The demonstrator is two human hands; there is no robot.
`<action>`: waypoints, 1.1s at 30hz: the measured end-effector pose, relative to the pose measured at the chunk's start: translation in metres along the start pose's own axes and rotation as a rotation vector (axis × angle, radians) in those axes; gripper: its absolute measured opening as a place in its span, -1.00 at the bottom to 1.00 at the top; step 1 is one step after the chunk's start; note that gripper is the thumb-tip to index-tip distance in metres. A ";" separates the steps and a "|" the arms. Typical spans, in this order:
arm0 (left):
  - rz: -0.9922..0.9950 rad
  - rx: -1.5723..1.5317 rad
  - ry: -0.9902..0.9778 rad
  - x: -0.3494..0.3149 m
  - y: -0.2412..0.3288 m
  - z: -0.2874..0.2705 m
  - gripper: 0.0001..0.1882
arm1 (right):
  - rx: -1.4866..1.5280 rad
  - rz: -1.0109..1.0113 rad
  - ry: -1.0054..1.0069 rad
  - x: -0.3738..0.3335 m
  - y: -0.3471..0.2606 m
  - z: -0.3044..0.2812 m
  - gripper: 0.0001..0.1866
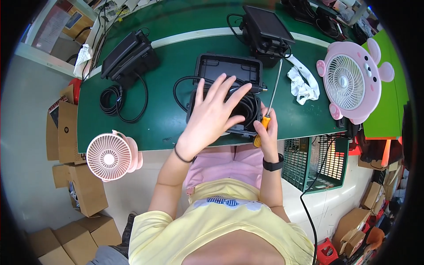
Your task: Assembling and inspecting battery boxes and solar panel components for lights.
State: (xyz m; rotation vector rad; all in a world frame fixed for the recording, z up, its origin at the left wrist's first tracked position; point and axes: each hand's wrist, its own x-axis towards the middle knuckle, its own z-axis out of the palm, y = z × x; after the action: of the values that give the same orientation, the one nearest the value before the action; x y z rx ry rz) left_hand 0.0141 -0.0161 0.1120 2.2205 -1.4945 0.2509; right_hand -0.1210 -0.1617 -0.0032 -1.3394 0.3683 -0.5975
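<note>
Pale floor [123, 194], green workbench [161, 119]: right hand [269, 134] grips yellow-handled screwdriver [266, 121], shaft [274, 86] pointing forward, leaning right; left hand [210, 113] spreads over black case [227, 68]

The left hand [216, 108] hides much of the open box [229, 68] and part of the cable [245, 108] coiled inside. The right hand's [271, 132] thumb covers the middle of the screwdriver's [266, 120] handle. A grey-clad leg [106, 256] (someone else's, it seems) is cut off by the lower edge. Print on the wall paper [53, 33] is too small to read.
</note>
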 end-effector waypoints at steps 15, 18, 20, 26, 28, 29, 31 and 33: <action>-0.429 0.482 0.692 -0.047 -0.061 -0.021 -0.38 | 0.003 0.000 -0.083 0.000 0.007 -0.011 -0.59; -0.414 0.412 0.303 -0.064 -0.055 -0.012 -0.37 | 0.010 -0.007 -0.098 0.000 0.008 -0.013 -0.60; -0.296 0.163 0.249 -0.078 -0.045 -0.005 -0.32 | 0.022 0.006 -0.085 0.000 0.006 -0.012 -0.61; 0.155 0.475 0.129 -0.112 -0.035 0.011 -0.50 | 0.029 0.025 -0.061 0.003 0.005 -0.011 -0.65; 0.194 0.370 0.142 -0.112 -0.039 0.019 -0.46 | 0.013 0.003 -0.052 0.007 0.001 -0.008 -0.65; 0.243 0.378 0.116 -0.111 -0.037 0.019 -0.49 | 0.016 0.001 -0.056 0.008 -0.006 -0.007 -0.65; 0.268 0.406 0.110 -0.107 -0.036 0.030 -0.61 | -0.092 0.194 -0.067 0.010 -0.021 -0.008 -0.64; 0.267 0.405 0.111 -0.102 -0.039 0.036 -0.66 | -0.135 0.132 -0.064 0.015 -0.021 -0.010 -0.64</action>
State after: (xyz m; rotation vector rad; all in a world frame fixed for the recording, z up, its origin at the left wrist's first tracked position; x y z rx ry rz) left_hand 0.0054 0.0643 0.0300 2.2464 -1.8032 0.8131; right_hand -0.1188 -0.1813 0.0169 -1.4472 0.4470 -0.4250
